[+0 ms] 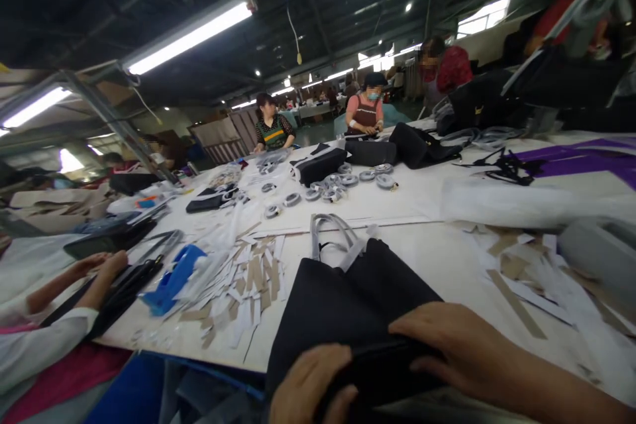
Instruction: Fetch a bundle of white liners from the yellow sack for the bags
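Observation:
A black handbag (338, 305) lies on the white table right in front of me, its wrapped handles (330, 228) pointing away. With my left hand (313, 381) I grip its near end, fingers over the top and thumb apart below. My right hand (452, 344) is closed on the right side of the same edge, thumb beneath the fingers. Between both hands the bag's near side is dark, so details there cannot be made out.
Paper strips (253, 278) lie left of the bag, beside a blue tape dispenser (173, 278). More paper scraps (521, 271) are at right. Coiled straps (332, 189) and black bags (322, 165) sit farther back. A co-worker's hands (106, 265) work at left; others stand across the table.

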### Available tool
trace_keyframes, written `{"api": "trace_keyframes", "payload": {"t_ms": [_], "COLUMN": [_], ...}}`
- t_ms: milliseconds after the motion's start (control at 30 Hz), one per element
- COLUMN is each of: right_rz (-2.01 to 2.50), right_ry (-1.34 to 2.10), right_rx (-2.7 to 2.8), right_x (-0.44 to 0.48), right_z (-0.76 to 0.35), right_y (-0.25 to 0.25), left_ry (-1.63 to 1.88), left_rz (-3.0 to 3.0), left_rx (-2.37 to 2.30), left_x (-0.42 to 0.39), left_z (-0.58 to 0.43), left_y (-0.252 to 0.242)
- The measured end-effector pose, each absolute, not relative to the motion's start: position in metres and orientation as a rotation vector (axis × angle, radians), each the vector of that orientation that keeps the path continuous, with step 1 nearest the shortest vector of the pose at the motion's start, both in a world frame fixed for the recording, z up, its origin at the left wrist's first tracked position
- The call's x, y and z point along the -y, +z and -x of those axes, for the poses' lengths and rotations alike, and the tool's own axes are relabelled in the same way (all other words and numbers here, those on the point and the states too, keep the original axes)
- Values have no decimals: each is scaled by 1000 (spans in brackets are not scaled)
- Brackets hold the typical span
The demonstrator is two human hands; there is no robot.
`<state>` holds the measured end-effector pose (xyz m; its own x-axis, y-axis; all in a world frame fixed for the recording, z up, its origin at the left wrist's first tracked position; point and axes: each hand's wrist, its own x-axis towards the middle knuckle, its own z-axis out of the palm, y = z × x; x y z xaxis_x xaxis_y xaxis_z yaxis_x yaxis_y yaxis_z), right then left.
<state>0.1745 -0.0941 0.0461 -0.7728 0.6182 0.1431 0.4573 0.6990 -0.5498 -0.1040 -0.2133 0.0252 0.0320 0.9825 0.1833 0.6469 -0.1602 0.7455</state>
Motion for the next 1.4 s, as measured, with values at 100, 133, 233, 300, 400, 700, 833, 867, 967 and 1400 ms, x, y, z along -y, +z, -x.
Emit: {"api": "trace_keyframes", "payload": {"t_ms": [100,133,233,300,400,700,833,867,967,1400], "right_rz": [856,896,1026,1119,1272,1446,1582,1606,1613,1622], "right_ry": [827,867,946,932,854,675,654,683,742,695], "right_rx": [2491,2430,2204,2122,2090,1945,1815,1816,1869,1807], "right_x": [82,78,69,66,68,91,78,72,59,97], "right_z": [-199,-204,-212,-214,-221,-233,-213,-207,-196,-226], "right_y": [30,25,11,1,-13,-56,-65,-67,-69,-45], "left_ry": [826,788,748,750,799,935,935,906,855,1128], "left_rz": [-2305,-2355,-2384,-2363,-2325,-2069,-1831,-1782,-1705,-1842], "left_rx": [-1920,-1976,-2033,-2015,-1966,-1837,-1927,-1957,-1987,-1898], "left_x": [216,217,217,212,198,181,158,149,122,141], "left_z": [149,160,178,180,176,181,180,178,174,184], "left_y": [21,15,-5,-11,-6,-19,-33,-35,-40,-38]}}
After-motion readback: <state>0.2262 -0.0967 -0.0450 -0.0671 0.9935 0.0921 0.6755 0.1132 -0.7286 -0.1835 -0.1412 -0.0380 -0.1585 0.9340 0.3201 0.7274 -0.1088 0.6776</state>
